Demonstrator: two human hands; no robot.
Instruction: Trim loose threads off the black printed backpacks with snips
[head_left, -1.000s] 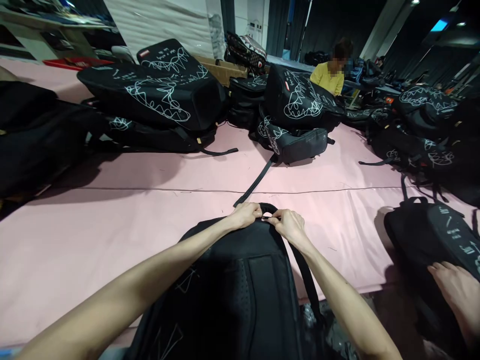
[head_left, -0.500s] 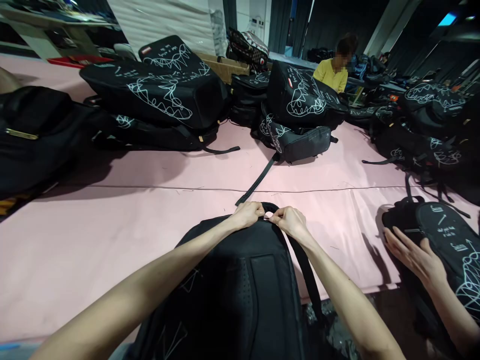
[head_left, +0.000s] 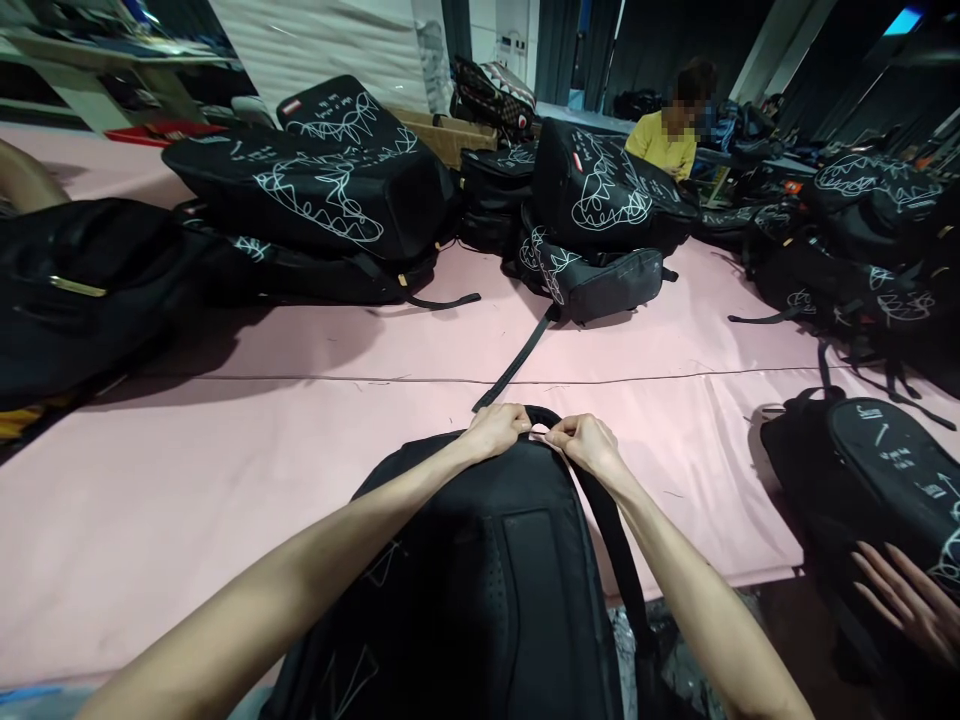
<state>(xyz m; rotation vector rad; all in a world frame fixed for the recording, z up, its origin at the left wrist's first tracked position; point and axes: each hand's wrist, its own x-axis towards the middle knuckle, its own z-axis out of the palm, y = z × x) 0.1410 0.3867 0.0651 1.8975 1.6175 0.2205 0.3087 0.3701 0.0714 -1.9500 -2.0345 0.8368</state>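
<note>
A black backpack [head_left: 450, 560] stands upright in front of me, its padded back panel towards me and its top at the table edge. My left hand [head_left: 497, 430] is closed on the top edge of the backpack, at the left foot of its carry handle [head_left: 541, 412]. At the handle's right side, my right hand [head_left: 589, 442] pinches with thumb and forefinger. Between the two hands a thin line shows in the handle's gap; what the right fingertips hold is too small to make out. A black shoulder strap [head_left: 619, 550] hangs down below my right hand.
Black backpacks with white scribble prints lie across the pink-covered table [head_left: 225, 520], including a stack [head_left: 322, 190] at the back left. To the right, another person's hand [head_left: 907, 600] touches a printed backpack [head_left: 885, 450]. A person in yellow [head_left: 664, 145] is farther back.
My right hand has shifted slightly right, while my left hand stays put. The neighbour's hand at right has moved down along the printed backpack. The black bag at far left has shifted right.
</note>
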